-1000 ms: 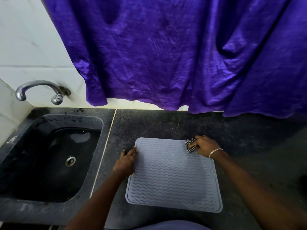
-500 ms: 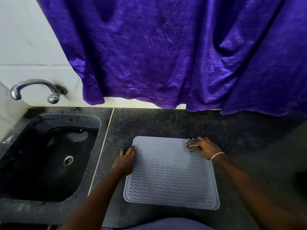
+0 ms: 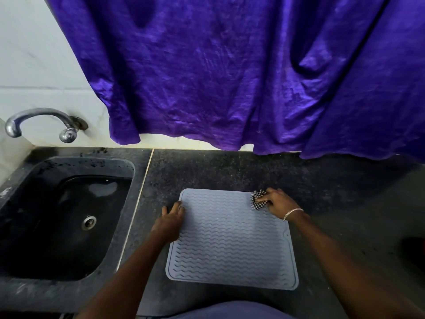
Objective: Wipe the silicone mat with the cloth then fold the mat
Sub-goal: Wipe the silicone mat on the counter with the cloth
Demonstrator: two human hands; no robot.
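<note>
Wiping step: right hand [image 3: 277, 202], grip clamped on cloth [image 3: 258, 200], worked the mat [image 3: 230, 245] far-right corner; left hand [image 3: 171, 218], grip apart, pinned its left edge; nearward strokes apparently remained.

no readable text, labels, numbers or signs anywhere

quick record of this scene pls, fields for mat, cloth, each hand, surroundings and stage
mat: grey silicone, flat and unfolded on the dark counter
cloth: checked, bunched at the mat's far right corner
right hand: grips the cloth on the mat
left hand: rests on the mat's left edge
surroundings: sink and tap to the left, purple curtain behind
stage: wiping, no fold yet
</note>
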